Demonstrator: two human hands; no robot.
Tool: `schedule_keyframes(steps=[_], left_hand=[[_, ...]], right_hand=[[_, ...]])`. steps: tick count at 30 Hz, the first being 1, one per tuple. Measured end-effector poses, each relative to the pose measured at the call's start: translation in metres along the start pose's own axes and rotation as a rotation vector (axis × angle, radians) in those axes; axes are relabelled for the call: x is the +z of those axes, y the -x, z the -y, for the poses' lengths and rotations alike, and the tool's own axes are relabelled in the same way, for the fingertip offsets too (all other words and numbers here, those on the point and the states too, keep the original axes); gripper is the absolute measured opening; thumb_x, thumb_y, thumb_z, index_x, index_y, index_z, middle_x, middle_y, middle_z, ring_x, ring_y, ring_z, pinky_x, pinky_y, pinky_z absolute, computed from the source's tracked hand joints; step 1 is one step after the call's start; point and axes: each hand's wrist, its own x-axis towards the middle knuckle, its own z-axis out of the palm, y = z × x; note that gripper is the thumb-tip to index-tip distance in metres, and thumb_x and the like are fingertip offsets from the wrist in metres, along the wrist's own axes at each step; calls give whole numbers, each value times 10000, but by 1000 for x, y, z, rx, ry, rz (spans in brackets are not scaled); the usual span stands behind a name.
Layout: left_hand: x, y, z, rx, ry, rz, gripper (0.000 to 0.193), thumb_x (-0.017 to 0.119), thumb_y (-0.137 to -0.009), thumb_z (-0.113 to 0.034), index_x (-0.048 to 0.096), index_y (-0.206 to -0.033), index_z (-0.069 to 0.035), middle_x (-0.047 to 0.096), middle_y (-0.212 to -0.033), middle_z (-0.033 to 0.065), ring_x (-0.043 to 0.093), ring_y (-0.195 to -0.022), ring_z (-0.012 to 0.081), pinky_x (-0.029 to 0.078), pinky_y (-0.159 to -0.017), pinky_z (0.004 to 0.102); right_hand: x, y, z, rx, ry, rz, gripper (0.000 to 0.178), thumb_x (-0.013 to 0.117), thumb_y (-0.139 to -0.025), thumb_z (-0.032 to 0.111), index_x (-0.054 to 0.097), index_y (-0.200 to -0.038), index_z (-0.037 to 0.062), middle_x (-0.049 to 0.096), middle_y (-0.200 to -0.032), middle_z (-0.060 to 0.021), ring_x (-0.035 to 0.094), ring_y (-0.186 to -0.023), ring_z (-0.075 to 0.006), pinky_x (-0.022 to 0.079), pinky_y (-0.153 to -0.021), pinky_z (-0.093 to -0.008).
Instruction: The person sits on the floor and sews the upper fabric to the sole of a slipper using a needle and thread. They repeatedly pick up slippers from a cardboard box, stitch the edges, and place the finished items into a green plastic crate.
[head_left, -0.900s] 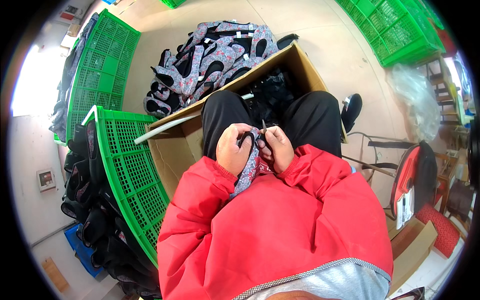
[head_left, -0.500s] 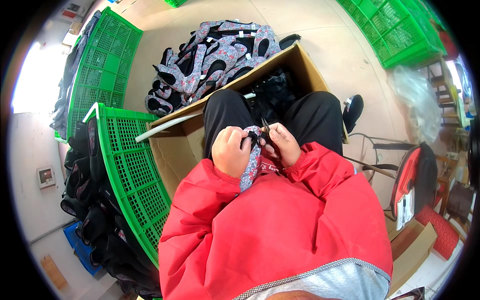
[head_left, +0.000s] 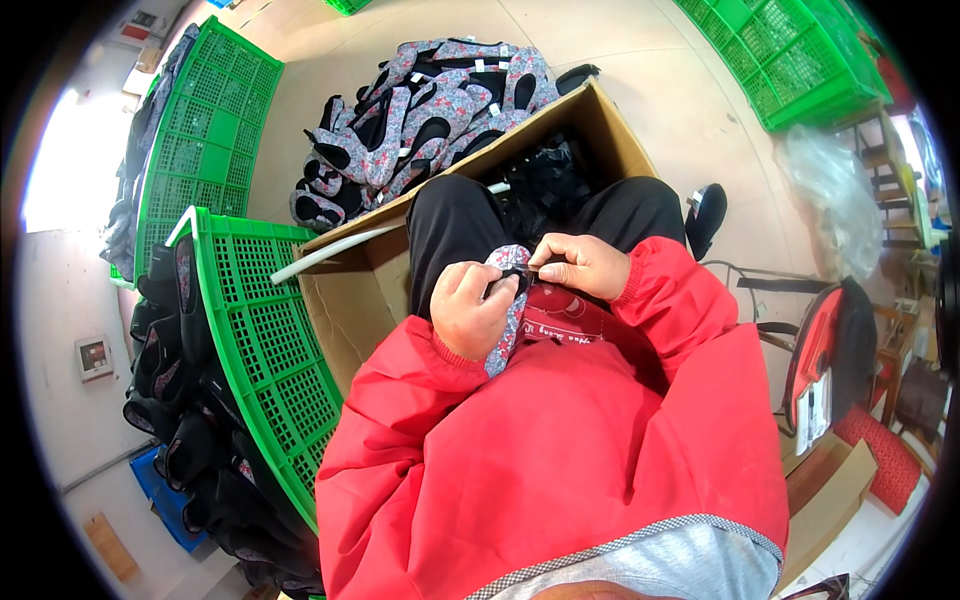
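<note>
A person sits w/ both hands meeting over the lap, seen from above. L hand (head_left: 468,312) is closed on a floral cloth shoe (head_left: 512,328), grey w/ red & pink print & black lining, thumb & fingers gripping around its opening. R hand (head_left: 590,265) comes in from the other side, thumb & index pinched on a thin dark item (head_left: 528,268) at the shoe's black edge; too small to tell exactly what. The shoe is btwn the two hands, mostly by the L one, its long part hanging down toward the body.

Under & around the hands: a red smock (head_left: 560,450) w/ pale print on the front, & black trousers (head_left: 455,220), knees spread just beyond the hands. Past the knees, an open cardboard box (head_left: 622,125) w/ black plastic (head_left: 548,185) inside; a white tube (head_left: 330,255) lies across its L part.

Farther ahead of the hands, on the floor, a big pile of floral cloth shoes (head_left: 430,110), some w/ white tags. Ahead & R, a single black shoe (head_left: 706,212); farther R, a clear plastic bag (head_left: 830,200). L of the hands, nearby, a green plastic crate (head_left: 268,345) w/ black shoes (head_left: 190,440) heaped behind its wall; another green crate (head_left: 205,135) is farther off, ahead & L.
</note>
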Motion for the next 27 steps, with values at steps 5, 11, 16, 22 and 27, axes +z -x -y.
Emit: schedule_keyframes(steps=[5, 11, 16, 22, 27], left_hand=[[0, -1, 0, 21, 14, 1, 164, 685, -620, -18, 670, -775, -71, 541, -787, 48, 574, -727, 226, 462, -631, 341], [0, -2, -2, 26, 10, 13, 152, 679, -630, -20, 665, -772, -71, 538, -783, 43, 570, -722, 223, 456, -628, 342], [0, -2, -1, 27, 4, 24, 142, 674, -634, -26, 658, -768, -73, 531, -775, 37, 562, -714, 218, 450, -624, 343], [2, -1, 0, 34, 8, 21, 144, 674, -635, -26, 657, -767, -82, 521, -774, 33, 555, -728, 215, 450, -633, 342], [0, -2, 0, 34, 19, 32, 177, 705, -597, -14, 670, -762, -65, 562, -778, 52, 566, -713, 240, 454, -606, 343]], right_hand=[[-8, 0, 13, -5, 261, 41, 226, 587, -954, 239, 584, -1019, 22, 633, -854, -52, 597, -805, -123, 469, -754, -279], [-10, -4, 20, 24, 351, 59, 236, 589, -947, 258, 579, -997, 28, 659, -819, -65, 636, -763, -169, 480, -714, -300], [-8, -6, 21, 0, 367, 53, 226, 591, -946, 252, 578, -985, 30, 660, -816, -67, 638, -757, -168, 480, -703, -297], [-6, -6, 22, -22, 359, 46, 208, 592, -947, 236, 577, -979, 32, 648, -797, -60, 625, -735, -156, 475, -691, -290], [-5, -6, 20, -15, 312, 41, 194, 595, -946, 223, 572, -970, 32, 635, -788, -53, 605, -720, -138, 468, -680, -281]])
